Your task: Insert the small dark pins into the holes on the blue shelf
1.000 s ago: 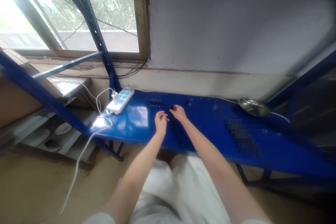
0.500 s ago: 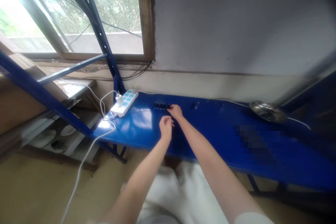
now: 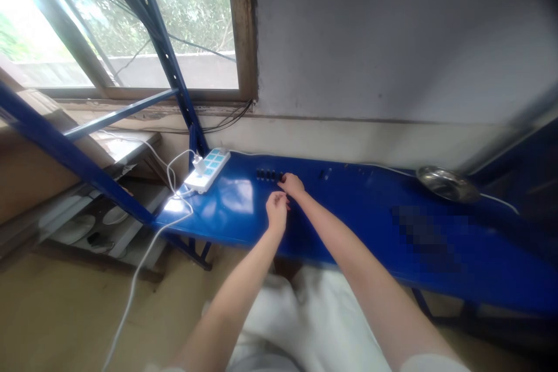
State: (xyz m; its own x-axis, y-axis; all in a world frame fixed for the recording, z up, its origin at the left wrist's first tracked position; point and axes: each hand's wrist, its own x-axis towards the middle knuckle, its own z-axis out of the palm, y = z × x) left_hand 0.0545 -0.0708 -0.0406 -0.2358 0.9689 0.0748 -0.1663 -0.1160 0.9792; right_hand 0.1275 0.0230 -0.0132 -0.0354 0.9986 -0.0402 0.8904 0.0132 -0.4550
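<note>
Pinching dark piece (image 3: 281, 176) at row's right end, right hand (image 3: 284, 180); best aligned squarely with black pieces (image 3: 268, 175). Left hand (image 3: 277, 207) nearer, half-curled; cannot tell grip.

One table (image 3: 349, 209), one left hand (image 3: 277, 209), one right hand (image 3: 293, 185), four black pieces (image 3: 268, 175) rowed near the table's far edge, another black piece (image 3: 281, 176) at the right fingertips, one strip (image 3: 209, 171) at the far left corner, one plug (image 3: 199, 164), one bowl (image 3: 444, 184).
</note>
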